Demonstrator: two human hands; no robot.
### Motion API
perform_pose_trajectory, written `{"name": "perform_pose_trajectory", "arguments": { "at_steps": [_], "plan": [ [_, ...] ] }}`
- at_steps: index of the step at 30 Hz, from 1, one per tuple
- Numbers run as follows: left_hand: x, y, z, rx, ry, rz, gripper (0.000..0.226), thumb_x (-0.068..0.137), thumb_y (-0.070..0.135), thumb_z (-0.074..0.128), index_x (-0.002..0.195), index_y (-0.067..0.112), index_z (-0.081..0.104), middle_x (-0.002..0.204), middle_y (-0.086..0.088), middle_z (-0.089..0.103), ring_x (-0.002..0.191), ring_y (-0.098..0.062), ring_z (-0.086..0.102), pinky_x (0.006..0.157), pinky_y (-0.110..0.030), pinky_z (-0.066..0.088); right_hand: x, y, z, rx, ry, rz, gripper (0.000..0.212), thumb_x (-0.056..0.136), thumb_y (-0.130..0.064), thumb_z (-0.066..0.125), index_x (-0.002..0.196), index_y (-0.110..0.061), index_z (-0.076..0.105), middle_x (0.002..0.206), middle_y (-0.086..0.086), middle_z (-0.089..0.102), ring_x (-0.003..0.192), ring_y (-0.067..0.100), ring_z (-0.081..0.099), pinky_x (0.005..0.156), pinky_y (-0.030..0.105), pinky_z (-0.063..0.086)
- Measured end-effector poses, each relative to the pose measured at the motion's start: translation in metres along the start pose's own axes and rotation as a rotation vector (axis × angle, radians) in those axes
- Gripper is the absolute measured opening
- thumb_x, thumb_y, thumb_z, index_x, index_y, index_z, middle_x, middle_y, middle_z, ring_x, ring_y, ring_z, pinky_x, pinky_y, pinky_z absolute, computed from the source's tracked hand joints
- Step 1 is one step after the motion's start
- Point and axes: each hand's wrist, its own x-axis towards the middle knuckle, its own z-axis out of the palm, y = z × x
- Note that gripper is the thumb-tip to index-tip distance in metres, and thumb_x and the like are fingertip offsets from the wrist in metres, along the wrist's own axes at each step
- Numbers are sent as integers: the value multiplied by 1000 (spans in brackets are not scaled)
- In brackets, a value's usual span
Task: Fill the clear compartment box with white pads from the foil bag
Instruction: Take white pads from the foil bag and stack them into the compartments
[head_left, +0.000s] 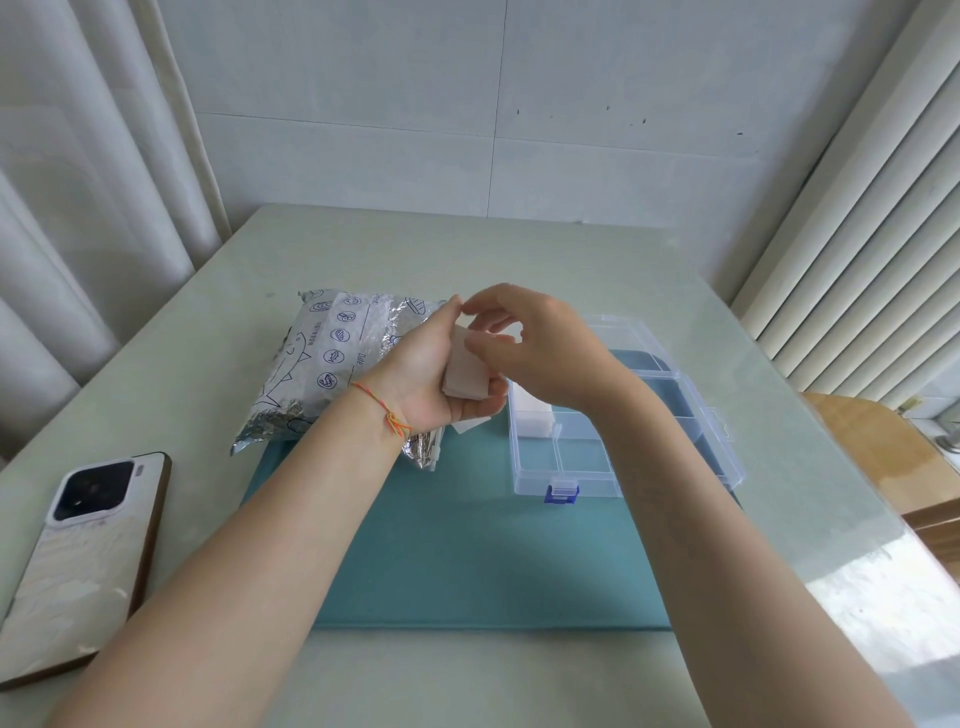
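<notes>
My left hand (434, 374) grips a small stack of white pads (464, 366), held upright above the table between the bag and the box. My right hand (540, 348) pinches the top edge of that stack with thumb and fingertips. The foil bag (322, 364) with blue printing lies behind and left of my left hand. A loose white pad (470, 425) lies at the bag's mouth. The clear compartment box (618, 415) stands open on the right, with white pads (530, 418) in its near-left compartment.
A teal mat (467, 545) covers the middle of the pale green table (727, 312); box and bag's mouth rest on it. A phone (83, 556) lies face down at the front left. Curtains hang left, a ribbed radiator stands right, a wooden surface sits beyond the table's right edge.
</notes>
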Motion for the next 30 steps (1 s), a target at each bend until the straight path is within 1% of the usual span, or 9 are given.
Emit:
{"name": "perform_pose_trajectory", "arguments": {
  "at_steps": [2,4,6,8,13,20,24,28,30],
  "plan": [
    [2,0,-2,-25,20,12,55,98,61,28,95,18,62,87,0,61,64,-18,59,54,-29,54,-3,-3,-1,-27,-52,-9,23,87,-30,66,109,-24,68,105,-13,65,99,6,58,76,14,43],
    [3,0,-3,-39,17,10,55,98,62,27,97,17,57,79,-1,63,68,-16,58,56,-26,54,-6,-6,0,-56,-138,-10,45,80,-34,75,121,-26,60,114,-15,55,105,8,55,82,14,42],
    [2,1,-2,-66,4,16,53,98,63,27,88,17,53,72,-1,60,67,-16,54,54,-20,50,-9,-8,4,-107,-201,-33,70,72,-37,81,132,-26,46,122,-17,47,107,11,52,93,25,42],
    [0,1,-1,-83,16,27,53,97,64,28,77,20,50,74,-2,56,67,-17,55,55,-21,47,-10,-8,8,-176,-207,-75,77,71,-39,81,134,-24,40,128,-14,47,98,11,47,98,35,40],
    [0,1,-4,-82,-36,-13,51,93,71,26,86,26,51,79,1,56,68,-15,59,58,-22,50,-8,-8,11,-245,-133,-100,74,73,-30,77,136,-21,38,126,-4,53,87,11,41,100,40,37],
    [4,0,-7,-74,-60,-33,61,90,75,23,113,26,51,90,1,58,81,-15,58,65,-24,50,-9,-10,12,-331,-123,-134,73,76,-30,74,139,-20,37,115,-6,52,96,16,49,100,38,33],
    [5,-1,-5,-60,-37,-24,62,90,76,22,107,26,54,84,2,61,77,-14,60,68,-26,49,-8,-7,16,-359,-91,-168,75,74,-29,74,138,-20,37,103,-10,46,113,21,52,100,41,34],
    [4,-1,-2,-47,-8,25,66,88,78,20,84,20,51,63,1,50,52,-13,47,50,-20,40,-6,-3,9,-272,-139,-81,82,71,-40,80,139,-22,37,123,-6,51,113,14,50,100,34,36],
    [2,2,-1,52,-16,56,75,84,83,17,77,18,53,60,1,49,49,-15,45,47,-21,37,-4,-2,-2,-119,-149,2,69,77,-42,77,134,-20,47,124,-7,54,108,8,54,97,28,41]
  ]
}}
